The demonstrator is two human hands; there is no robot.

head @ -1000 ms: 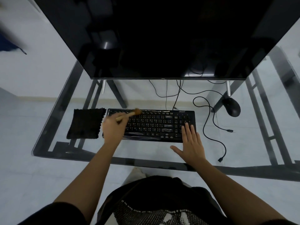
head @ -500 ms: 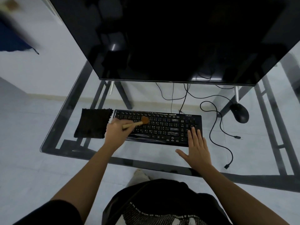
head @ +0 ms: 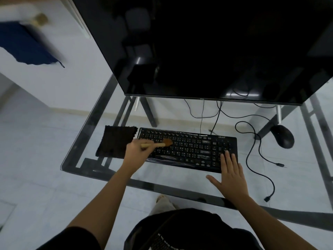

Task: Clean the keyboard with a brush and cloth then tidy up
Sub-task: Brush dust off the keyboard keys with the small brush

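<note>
Mostly black on pale grey
We see a black keyboard [head: 187, 150] with white legends, a dark brown cloth [head: 115, 141], and a brush [head: 156, 144] with a pale wooden handle and reddish-brown bristles; the monitor [head: 216, 51], mouse [head: 282, 138] and cable [head: 260, 143] are black, the desk [head: 86, 170] clear glass on a dark frame, the floor [head: 36, 159] pale grey, far left some blue fabric [head: 23, 46].

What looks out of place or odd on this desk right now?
Loose black cables snake across the glass desk right of the keyboard, their plug ends lying unconnected. Crinkled clear plastic film lies along the keyboard's front edge. Nothing looks spilled or broken.
</note>
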